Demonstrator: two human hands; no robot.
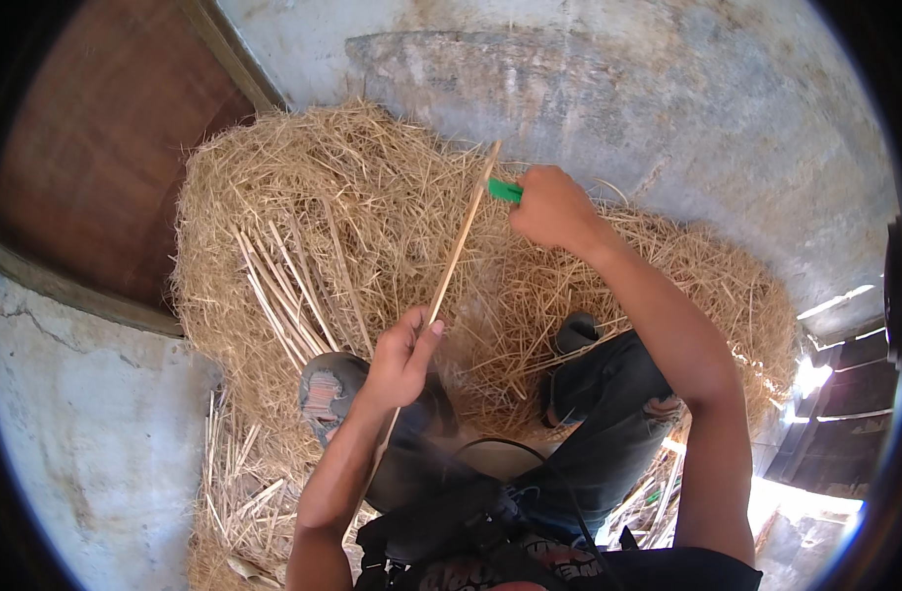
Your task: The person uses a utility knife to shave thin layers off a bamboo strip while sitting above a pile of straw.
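Observation:
A long, thin pale wooden strip (459,248) slants up and away from my lap, its far tip over the straw. My left hand (403,357) is closed around its lower middle, with the thumb lying along it. The lower end runs back beside my left forearm. Near the far tip, my right hand (554,209) grips a small green tool (504,190) whose end meets or nearly meets the strip. Most of that tool is hidden in my fist, so its exact kind does not show.
A big heap of dry straw (303,167) spreads ahead of my knees. Several pale sticks (285,295) lean by my left knee (328,389). A stained bluish wall (648,98) rises behind the heap; a brown panel (106,148) stands at left. More sticks (239,463) lie at lower left.

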